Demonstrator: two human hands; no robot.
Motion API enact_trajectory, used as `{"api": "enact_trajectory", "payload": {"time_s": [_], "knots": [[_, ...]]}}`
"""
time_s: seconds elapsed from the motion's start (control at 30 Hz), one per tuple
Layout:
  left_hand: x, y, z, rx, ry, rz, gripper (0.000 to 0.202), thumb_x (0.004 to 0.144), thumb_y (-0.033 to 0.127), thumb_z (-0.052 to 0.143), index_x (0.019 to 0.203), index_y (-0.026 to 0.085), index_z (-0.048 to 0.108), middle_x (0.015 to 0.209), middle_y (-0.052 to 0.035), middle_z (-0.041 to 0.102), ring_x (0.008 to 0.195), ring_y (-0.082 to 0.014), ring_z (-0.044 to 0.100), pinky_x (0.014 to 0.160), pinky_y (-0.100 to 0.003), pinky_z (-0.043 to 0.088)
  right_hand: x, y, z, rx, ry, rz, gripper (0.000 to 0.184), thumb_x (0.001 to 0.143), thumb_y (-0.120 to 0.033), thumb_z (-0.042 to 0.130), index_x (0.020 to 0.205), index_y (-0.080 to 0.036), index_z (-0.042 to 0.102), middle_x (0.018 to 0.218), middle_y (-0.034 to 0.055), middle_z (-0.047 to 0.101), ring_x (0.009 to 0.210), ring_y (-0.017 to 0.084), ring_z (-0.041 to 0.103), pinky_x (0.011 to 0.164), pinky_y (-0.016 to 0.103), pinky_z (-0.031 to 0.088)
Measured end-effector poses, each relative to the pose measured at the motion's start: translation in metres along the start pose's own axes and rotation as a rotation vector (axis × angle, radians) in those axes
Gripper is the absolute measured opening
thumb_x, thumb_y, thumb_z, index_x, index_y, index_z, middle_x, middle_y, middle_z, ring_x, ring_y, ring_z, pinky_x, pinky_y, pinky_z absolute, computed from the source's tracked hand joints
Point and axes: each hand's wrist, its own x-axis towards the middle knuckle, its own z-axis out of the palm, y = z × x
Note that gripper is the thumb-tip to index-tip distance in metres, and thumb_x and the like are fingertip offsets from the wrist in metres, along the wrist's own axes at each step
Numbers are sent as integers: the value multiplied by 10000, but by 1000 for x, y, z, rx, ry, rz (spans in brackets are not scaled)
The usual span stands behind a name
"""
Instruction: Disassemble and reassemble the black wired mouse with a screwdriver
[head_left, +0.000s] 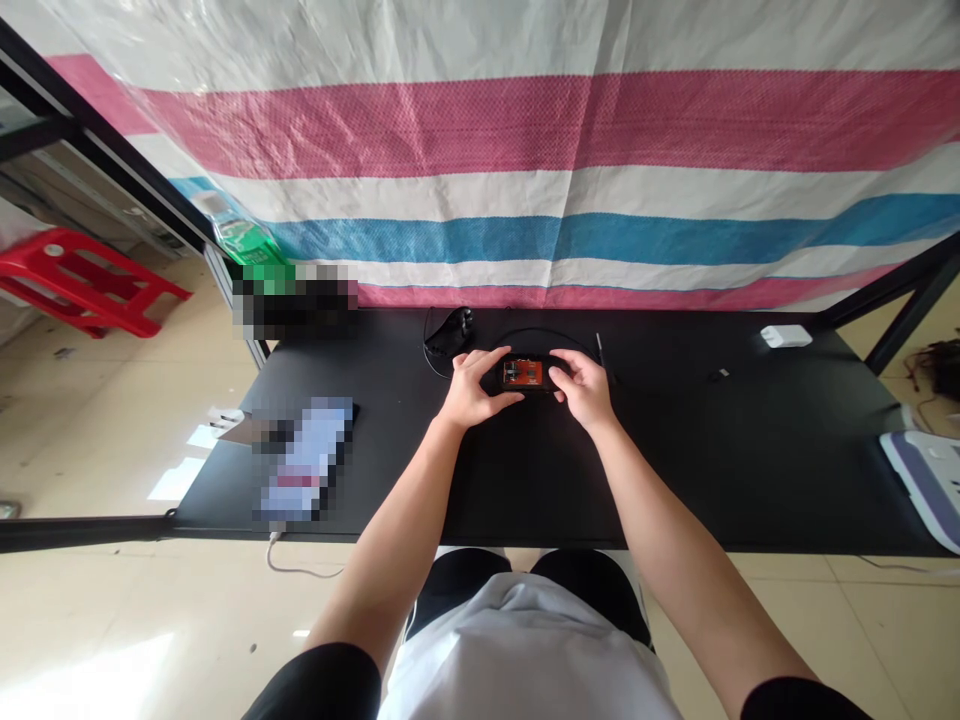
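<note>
A small black device with an orange-red circuit board inside (523, 373) lies on the black table (750, 470), a little beyond its middle. My left hand (474, 385) grips its left end with curled fingers. My right hand (583, 385) holds its right end, fingers bent over the top edge. A thin black cable (525, 333) loops behind the device. A black computer mouse (452, 328) lies just behind my left hand.
A thin black tool (600, 350) lies right of my right hand. A small black part (718, 375) and a white charger (785, 336) sit at the far right. A blurred flat item (304, 470) lies front left. A red stool (82, 280) stands on the floor.
</note>
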Motion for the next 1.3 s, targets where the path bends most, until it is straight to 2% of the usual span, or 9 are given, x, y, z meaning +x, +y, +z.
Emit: {"api": "enact_trajectory", "payload": {"time_s": [0.1, 0.3, 0.43, 0.53, 0.63, 0.73, 0.9, 1.07, 1.3], "knots": [[0, 0, 1, 8, 9, 7, 746, 655, 556, 786, 1286, 203, 602, 1107, -96, 701, 995, -271, 638, 992, -459, 374, 0, -4, 1, 127, 1, 79, 371, 746, -407, 689, 1046, -194, 637, 831, 27, 692, 465, 130, 590, 374, 268, 432], [0, 0, 3, 16, 62, 43, 748, 702, 619, 712, 1297, 189, 569, 1159, -121, 681, 1066, -288, 626, 1004, -476, 375, 2, -5, 4, 302, 29, 133, 379, 703, -363, 720, 1032, -196, 635, 799, 15, 681, 514, 165, 646, 376, 264, 448], [0, -1, 4, 13, 337, 32, 741, 746, 645, 632, 1303, 167, 532, 1290, -170, 587, 1194, -309, 551, 1000, -461, 408, 5, -1, 1, 351, 83, 119, 391, 688, -355, 728, 1034, -202, 630, 795, 6, 678, 502, 150, 634, 367, 252, 434], [-1, -4, 3, -100, 553, -92, 526, 811, 588, 579, 1106, 156, 621, 1078, -129, 645, 988, -245, 607, 866, -379, 476, 6, 2, -2, 354, 96, 117, 412, 692, -367, 725, 1058, -205, 626, 785, 6, 668, 519, 162, 645, 369, 257, 439], [-1, -5, 4, -293, 469, -270, 395, 856, 546, 549, 752, 176, 644, 674, -27, 616, 647, -153, 565, 657, -291, 460, 6, 4, -3, 328, 93, 114, 421, 702, -388, 722, 1070, -209, 623, 785, 7, 663, 538, 173, 653, 378, 268, 457], [0, -1, 6, -435, 337, -353, 449, 838, 541, 583, 582, 174, 619, 529, -8, 576, 511, -114, 505, 538, -256, 395, 5, 5, -3, 309, 86, 102, 435, 707, -412, 728, 1079, -215, 621, 813, 10, 667, 538, 159, 643, 379, 267, 470], [4, 9, 9, -643, 180, -435, 510, 789, 611, 615, 577, 149, 648, 536, -43, 621, 453, -106, 507, 436, -243, 379, 5, 5, -2, 318, 82, 90, 444, 699, -422, 751, 1073, -214, 631, 832, 8, 649, 617, 163, 651, 414, 273, 521], [9, 12, 9, -972, 37, -523, 522, 679, 640, 716, 614, 132, 612, 613, -89, 677, 504, -154, 609, 463, -279, 498, 4, 4, 1, 315, 61, 91, 487, 687, -454, 771, 1094, -217, 644, 822, -6, 633, 603, 136, 612, 454, 296, 568], [10, 14, 8, -1109, 29, -582, 399, 646, 473, 798, 679, 115, 624, 537, -56, 647, 493, -157, 632, 488, -264, 515, 2, 0, 3, 320, 28, 102, 512, 665, -483, 788, 1083, -216, 660, 871, 10, 641, 677, 138, 593, 468, 295, 589]]}}
